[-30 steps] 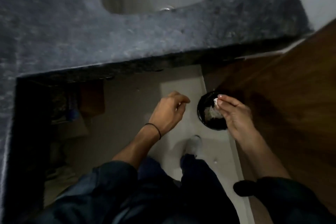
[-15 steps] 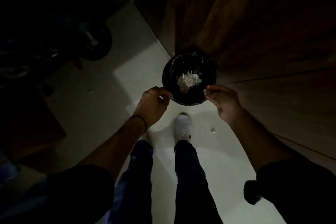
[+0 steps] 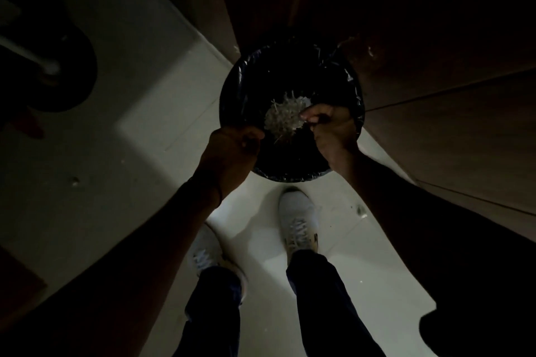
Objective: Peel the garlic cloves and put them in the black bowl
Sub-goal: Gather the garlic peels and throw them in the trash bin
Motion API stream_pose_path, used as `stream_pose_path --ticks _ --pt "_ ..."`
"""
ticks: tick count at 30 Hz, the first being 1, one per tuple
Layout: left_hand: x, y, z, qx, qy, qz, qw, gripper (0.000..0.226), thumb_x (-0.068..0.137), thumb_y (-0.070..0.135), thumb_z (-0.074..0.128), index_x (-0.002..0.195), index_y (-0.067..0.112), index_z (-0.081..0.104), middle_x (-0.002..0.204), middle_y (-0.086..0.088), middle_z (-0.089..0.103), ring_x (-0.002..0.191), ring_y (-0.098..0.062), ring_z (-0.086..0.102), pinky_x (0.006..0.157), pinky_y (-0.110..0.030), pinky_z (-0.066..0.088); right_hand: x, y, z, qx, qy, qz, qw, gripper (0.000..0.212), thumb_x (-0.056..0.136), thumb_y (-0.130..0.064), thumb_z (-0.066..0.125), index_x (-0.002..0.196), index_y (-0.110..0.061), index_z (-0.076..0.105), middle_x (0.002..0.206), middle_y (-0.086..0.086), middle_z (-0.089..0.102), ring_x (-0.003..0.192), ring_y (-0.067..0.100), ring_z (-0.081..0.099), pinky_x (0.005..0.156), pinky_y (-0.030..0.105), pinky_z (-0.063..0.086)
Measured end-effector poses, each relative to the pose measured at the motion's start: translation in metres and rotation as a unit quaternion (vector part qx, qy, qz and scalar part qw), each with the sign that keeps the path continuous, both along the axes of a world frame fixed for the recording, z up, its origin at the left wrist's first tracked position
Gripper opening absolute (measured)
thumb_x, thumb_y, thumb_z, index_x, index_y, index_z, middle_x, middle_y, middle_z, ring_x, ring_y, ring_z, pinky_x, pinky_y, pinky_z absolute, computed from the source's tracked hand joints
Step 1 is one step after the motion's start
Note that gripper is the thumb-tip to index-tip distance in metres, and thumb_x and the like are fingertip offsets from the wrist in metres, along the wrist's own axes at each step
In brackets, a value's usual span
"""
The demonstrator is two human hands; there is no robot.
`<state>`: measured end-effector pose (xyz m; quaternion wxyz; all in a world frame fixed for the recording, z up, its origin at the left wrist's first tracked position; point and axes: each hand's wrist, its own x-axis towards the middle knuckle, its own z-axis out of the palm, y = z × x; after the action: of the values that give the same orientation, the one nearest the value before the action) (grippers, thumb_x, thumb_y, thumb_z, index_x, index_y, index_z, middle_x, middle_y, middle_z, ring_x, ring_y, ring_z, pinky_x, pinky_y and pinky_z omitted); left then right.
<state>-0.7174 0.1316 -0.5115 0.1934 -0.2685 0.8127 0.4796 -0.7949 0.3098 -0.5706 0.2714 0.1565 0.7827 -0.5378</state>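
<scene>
A round black bin point(image 3: 232, 95) lined with a black bag stands on the floor against a wooden cabinet. A pale heap of garlic skins point(image 3: 282, 117) lies inside it. My left hand point(image 3: 232, 151) hovers at the bin's near-left rim with its fingers curled into a fist, and what is inside it is hidden. My right hand point(image 3: 327, 124) is over the bin beside the heap, its thumb and fingertips pinched on a thin scrap of garlic skin. No black bowl or whole cloves are in sight.
My two white shoes point(image 3: 298, 217) stand on pale floor tiles just before the bin. A small pale scrap point(image 3: 361, 210) lies on the floor to the right. Wooden cabinet doors point(image 3: 435, 124) rise to the right, and a dark round object point(image 3: 58, 75) sits at the left.
My view dropped from the counter and sink to the floor bin. Both hands moved forward, and the right one went from the rim to over the heap of skins.
</scene>
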Motion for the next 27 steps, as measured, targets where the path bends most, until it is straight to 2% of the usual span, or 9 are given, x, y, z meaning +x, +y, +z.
stream_pose_path --ticks 4,7,9,11,13,17,20,23,27 --pt "-0.003 0.006 -0.010 0.000 -0.009 0.016 1.000 0.017 0.095 0.004 0.061 0.101 0.013 0.074 0.092 0.008 0.065 0.080 0.007 0.056 0.069 0.003 0.041 0.000 0.000 -0.008 0.096 0.066 0.086 0.989 0.026 0.080 -0.006 0.051 0.094 -0.004 0.073 0.085 0.013 0.066 0.073 0.022 0.062 0.067 0.029 0.049" --pt "-0.005 0.007 -0.011 0.000 -0.010 0.019 1.000 0.018 0.095 0.004 0.060 0.104 0.012 0.074 0.096 0.005 0.065 0.084 0.000 0.057 0.070 0.002 0.042 0.000 0.001 -0.008 0.227 0.059 0.170 0.957 0.023 0.090 -0.017 0.054 0.103 -0.015 0.074 0.103 0.017 0.069 0.096 0.035 0.065 0.086 0.044 0.055" --pt "-0.006 0.006 -0.011 -0.001 -0.013 0.017 1.000 0.018 0.095 0.006 0.060 0.103 0.013 0.074 0.096 0.005 0.065 0.084 0.001 0.057 0.070 0.002 0.042 0.002 0.001 -0.002 0.236 0.076 0.183 0.951 0.032 0.088 -0.030 0.047 0.102 -0.017 0.072 0.105 0.015 0.070 0.101 0.035 0.065 0.091 0.041 0.054" --pt "-0.007 0.004 -0.009 -0.003 -0.015 0.014 1.000 0.019 0.095 0.006 0.060 0.103 0.015 0.075 0.097 0.005 0.066 0.084 0.001 0.057 0.069 0.003 0.042 0.006 0.001 0.003 0.210 0.110 0.218 0.947 0.027 0.083 -0.015 0.054 0.101 -0.012 0.073 0.112 0.015 0.067 0.110 0.033 0.062 0.096 0.033 0.050" --pt "-0.008 0.003 -0.008 -0.007 -0.014 0.020 1.000 0.018 0.095 0.007 0.060 0.103 0.016 0.075 0.096 0.005 0.066 0.087 -0.002 0.058 0.069 0.002 0.042 0.006 0.001 0.000 0.198 0.137 0.232 0.942 0.024 0.079 -0.005 0.056 0.098 -0.009 0.072 0.115 0.016 0.064 0.112 0.034 0.060 0.098 0.038 0.051" --pt "-0.010 0.001 -0.004 -0.010 -0.009 0.018 1.000 0.018 0.095 0.008 0.061 0.100 0.018 0.075 0.101 0.000 0.070 0.090 -0.007 0.061 0.073 -0.002 0.045 -0.003 0.000 0.003 0.241 0.068 0.240 0.938 0.016 0.090 -0.011 0.059 0.102 -0.015 0.070 0.103 0.017 0.068 0.097 0.035 0.065 0.085 0.042 0.056" --pt "-0.011 0.002 0.001 -0.002 -0.006 0.029 1.000 0.019 0.094 0.006 0.061 0.097 0.020 0.075 0.100 -0.002 0.070 0.083 -0.002 0.061 0.069 -0.001 0.044 -0.001 0.001 0.011 0.198 0.081 0.260 0.941 0.024 0.078 -0.005 0.051 0.091 -0.013 0.069 0.100 0.018 0.066 0.093 0.037 0.064 0.078 0.035 0.052" --pt "-0.011 0.002 0.009 -0.007 -0.001 0.022 1.000 0.022 0.093 0.005 0.061 0.094 0.023 0.074 0.099 0.000 0.069 0.083 -0.001 0.060 0.069 -0.002 0.045 0.000 0.002 0.019 0.165 0.095 0.270 0.944 0.029 0.079 -0.006 0.052 0.100 -0.007 0.072 0.114 0.015 0.062 0.097 0.032 0.061 0.080 0.031 0.051" --pt "-0.006 0.001 0.026 0.004 0.003 0.031 1.000 0.024 0.092 0.004 0.062 0.096 0.024 0.072 0.096 0.005 0.067 0.085 -0.003 0.061 0.072 -0.004 0.047 -0.004 0.010 0.044 0.238 0.087 0.295 0.921 0.020 0.094 -0.006 0.056 0.106 -0.010 0.071 0.103 0.014 0.061 0.104 0.035 0.060 0.088 0.039 0.047"
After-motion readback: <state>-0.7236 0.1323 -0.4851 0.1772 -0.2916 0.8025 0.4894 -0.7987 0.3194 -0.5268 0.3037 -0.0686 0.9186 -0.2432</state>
